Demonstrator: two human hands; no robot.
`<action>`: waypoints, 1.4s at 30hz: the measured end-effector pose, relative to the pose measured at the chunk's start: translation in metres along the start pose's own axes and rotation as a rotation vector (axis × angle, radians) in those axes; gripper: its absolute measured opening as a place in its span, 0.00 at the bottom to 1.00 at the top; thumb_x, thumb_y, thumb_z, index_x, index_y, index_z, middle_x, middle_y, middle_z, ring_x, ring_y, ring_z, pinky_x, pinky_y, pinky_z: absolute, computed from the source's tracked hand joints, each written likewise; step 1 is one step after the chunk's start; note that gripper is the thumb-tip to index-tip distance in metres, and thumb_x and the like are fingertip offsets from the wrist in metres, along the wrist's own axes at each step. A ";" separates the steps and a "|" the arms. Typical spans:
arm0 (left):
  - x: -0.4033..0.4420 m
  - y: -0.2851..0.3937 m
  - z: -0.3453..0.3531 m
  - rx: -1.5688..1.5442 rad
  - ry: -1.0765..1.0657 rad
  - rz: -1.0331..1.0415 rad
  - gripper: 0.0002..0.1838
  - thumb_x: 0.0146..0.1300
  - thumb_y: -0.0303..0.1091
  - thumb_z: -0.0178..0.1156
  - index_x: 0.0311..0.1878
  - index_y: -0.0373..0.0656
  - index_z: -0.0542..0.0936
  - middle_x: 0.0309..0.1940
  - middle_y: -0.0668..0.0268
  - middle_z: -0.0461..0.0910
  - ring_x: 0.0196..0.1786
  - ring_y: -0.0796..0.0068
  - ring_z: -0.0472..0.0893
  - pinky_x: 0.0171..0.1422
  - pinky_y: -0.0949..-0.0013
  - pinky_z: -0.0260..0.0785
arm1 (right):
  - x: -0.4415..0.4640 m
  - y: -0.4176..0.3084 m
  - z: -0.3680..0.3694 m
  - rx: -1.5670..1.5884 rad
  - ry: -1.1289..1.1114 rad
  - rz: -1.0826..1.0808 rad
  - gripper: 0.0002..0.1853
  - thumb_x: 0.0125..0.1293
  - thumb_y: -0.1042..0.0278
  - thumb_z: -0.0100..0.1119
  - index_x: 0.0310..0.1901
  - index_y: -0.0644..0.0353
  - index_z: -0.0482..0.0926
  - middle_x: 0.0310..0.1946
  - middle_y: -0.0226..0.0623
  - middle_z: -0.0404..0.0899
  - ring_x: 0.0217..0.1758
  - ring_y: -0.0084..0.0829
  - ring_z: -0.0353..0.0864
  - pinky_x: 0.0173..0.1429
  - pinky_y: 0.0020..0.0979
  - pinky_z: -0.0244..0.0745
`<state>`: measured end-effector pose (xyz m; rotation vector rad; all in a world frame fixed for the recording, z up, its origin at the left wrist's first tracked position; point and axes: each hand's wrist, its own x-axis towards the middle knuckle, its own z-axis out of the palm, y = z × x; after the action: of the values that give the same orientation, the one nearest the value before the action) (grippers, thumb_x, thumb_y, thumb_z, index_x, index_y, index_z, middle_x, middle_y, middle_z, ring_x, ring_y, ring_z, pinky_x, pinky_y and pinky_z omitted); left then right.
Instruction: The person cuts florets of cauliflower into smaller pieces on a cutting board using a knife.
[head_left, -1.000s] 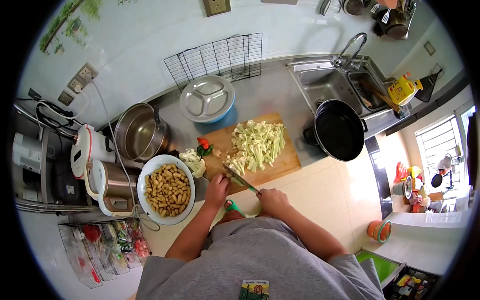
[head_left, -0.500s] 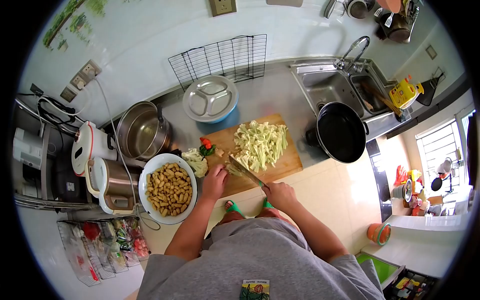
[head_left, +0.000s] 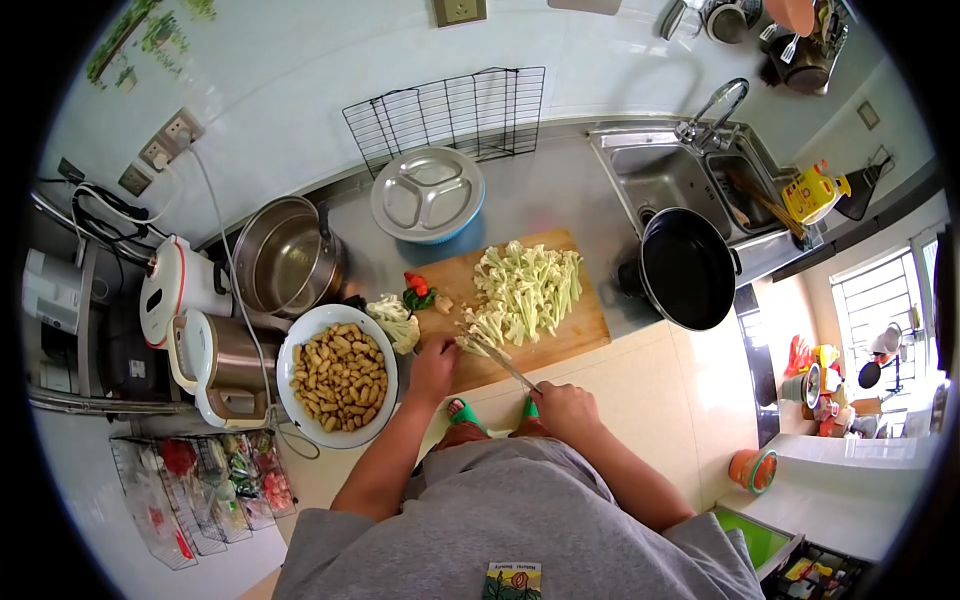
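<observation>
My right hand point(head_left: 567, 410) is wrapped round the handle of a knife point(head_left: 515, 374), whose blade slants up and left over the near part of a wooden cutting board point(head_left: 580, 330). Close to the blade tip, my left hand point(head_left: 434, 368) has its fingers pressed together on a pale cauliflower piece at the board's edge; the fingers partly hide it. A heap of cut cauliflower point(head_left: 525, 290) covers the board's middle. Left of it lie red and green peppers point(head_left: 418, 292) and a small tan piece, perhaps ginger point(head_left: 443, 303). An uncut cauliflower chunk point(head_left: 398, 328) sits past the board's left edge.
A white bowl of peanuts point(head_left: 338, 378) stands left, with a steel pot point(head_left: 288, 255) behind it. A divided steel plate point(head_left: 428, 195) tops a blue container at the back. Right are a black pan point(head_left: 686, 268) and a sink point(head_left: 655, 175). Cookers point(head_left: 225, 370) line the far left.
The knife has swung lower and turned, its blade now nearer the front of the board. My left hand stays by the cauliflower. The whole view has shifted slightly.
</observation>
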<state>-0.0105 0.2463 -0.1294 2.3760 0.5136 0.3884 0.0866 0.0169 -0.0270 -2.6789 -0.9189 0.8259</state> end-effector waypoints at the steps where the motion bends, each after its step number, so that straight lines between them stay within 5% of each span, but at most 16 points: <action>1: 0.000 0.000 0.000 0.025 0.011 0.039 0.08 0.61 0.29 0.60 0.42 0.38 0.80 0.40 0.55 0.78 0.41 0.52 0.81 0.43 0.57 0.74 | 0.002 0.000 0.003 0.008 -0.012 0.015 0.16 0.70 0.51 0.51 0.39 0.53 0.82 0.31 0.50 0.84 0.37 0.52 0.85 0.43 0.50 0.79; 15: -0.003 -0.004 0.001 0.090 -0.023 0.110 0.09 0.61 0.26 0.54 0.42 0.40 0.81 0.42 0.56 0.78 0.44 0.52 0.80 0.44 0.56 0.74 | 0.013 -0.024 0.015 -0.177 -0.033 -0.066 0.08 0.63 0.65 0.55 0.41 0.57 0.78 0.33 0.45 0.85 0.36 0.44 0.87 0.39 0.43 0.82; 26: -0.010 -0.009 0.004 0.070 0.044 0.081 0.07 0.56 0.24 0.62 0.39 0.40 0.84 0.41 0.60 0.80 0.43 0.56 0.81 0.45 0.60 0.74 | 0.014 -0.003 0.002 0.016 -0.012 -0.003 0.17 0.71 0.50 0.48 0.39 0.51 0.82 0.31 0.50 0.83 0.37 0.53 0.83 0.44 0.52 0.77; 42: -0.010 -0.009 0.001 0.035 0.037 0.128 0.12 0.55 0.22 0.59 0.43 0.42 0.84 0.43 0.60 0.81 0.46 0.56 0.80 0.49 0.59 0.74 | 0.003 -0.005 0.005 -0.101 -0.099 -0.002 0.17 0.71 0.51 0.49 0.41 0.54 0.82 0.34 0.50 0.84 0.41 0.51 0.85 0.46 0.48 0.78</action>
<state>-0.0208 0.2476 -0.1372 2.4472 0.3890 0.4858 0.0836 0.0228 -0.0309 -2.7430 -1.0110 0.9441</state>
